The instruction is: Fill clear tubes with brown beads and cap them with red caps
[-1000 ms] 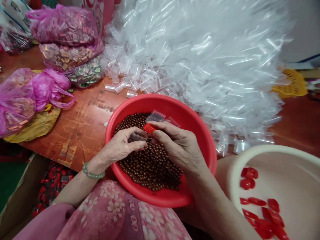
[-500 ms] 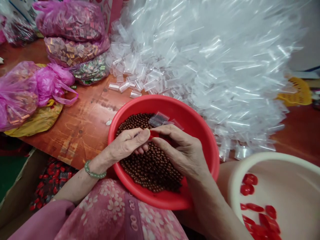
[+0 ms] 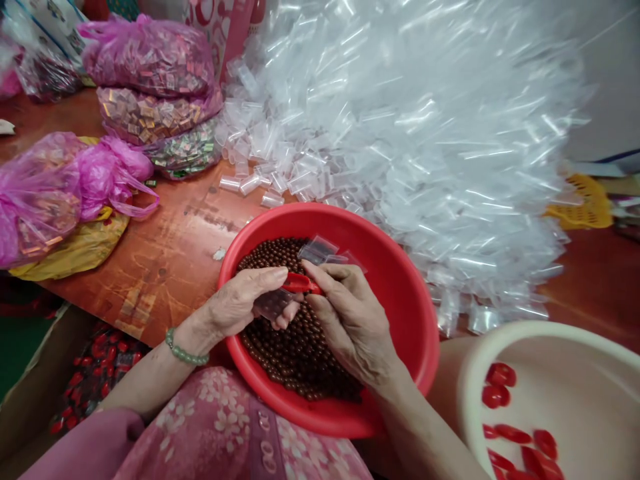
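My left hand (image 3: 235, 300), a green bead bracelet at its wrist, is closed around a small clear plastic case (image 3: 273, 305). A red cap (image 3: 299, 283) sits at the case's upper right end, below my left thumb. Thumb and fingers of my right hand (image 3: 353, 317) pinch the right end of this cap. Whether the cap is fully seated I cannot tell. Both hands are over a red basin (image 3: 397, 283) that holds many small round brown beads (image 3: 317, 363). A few clear cases (image 3: 319, 249) lie on the beads behind my hands.
A large heap of clear plastic cases (image 3: 400, 120) covers the table behind the basin. At right stands a cream tub (image 3: 470, 373) with red caps (image 3: 545, 443). Pink bags (image 3: 150, 57) are stacked at left. Below the table edge, a box holds red-capped cases (image 3: 95, 373).
Both hands have dropped slightly in view. My right hand has turned, its fingers now more curled. The red cap and the clear case show more plainly.
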Action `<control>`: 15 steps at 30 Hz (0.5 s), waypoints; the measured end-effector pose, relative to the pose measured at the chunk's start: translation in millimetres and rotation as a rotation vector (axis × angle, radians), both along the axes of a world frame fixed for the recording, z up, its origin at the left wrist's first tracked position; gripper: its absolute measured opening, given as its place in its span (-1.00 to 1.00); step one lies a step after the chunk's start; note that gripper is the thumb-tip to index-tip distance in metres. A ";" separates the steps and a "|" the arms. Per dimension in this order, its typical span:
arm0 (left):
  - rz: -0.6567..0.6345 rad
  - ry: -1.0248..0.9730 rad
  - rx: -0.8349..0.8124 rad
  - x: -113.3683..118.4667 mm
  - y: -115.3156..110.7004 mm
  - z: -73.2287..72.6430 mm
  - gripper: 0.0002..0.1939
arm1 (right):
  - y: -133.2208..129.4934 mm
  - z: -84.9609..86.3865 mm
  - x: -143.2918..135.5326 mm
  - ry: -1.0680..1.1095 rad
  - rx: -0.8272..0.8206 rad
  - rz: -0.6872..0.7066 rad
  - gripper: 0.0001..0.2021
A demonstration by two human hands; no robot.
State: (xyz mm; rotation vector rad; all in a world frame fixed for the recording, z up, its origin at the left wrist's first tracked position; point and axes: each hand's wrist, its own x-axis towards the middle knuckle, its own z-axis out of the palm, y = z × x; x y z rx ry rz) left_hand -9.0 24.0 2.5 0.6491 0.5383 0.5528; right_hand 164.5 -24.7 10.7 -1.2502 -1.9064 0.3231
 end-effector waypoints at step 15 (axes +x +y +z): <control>-0.089 0.119 0.180 2.4 -3.3 0.9 -0.39 | 5.8 7.3 -10.6 0.419 -0.131 -0.020 -0.61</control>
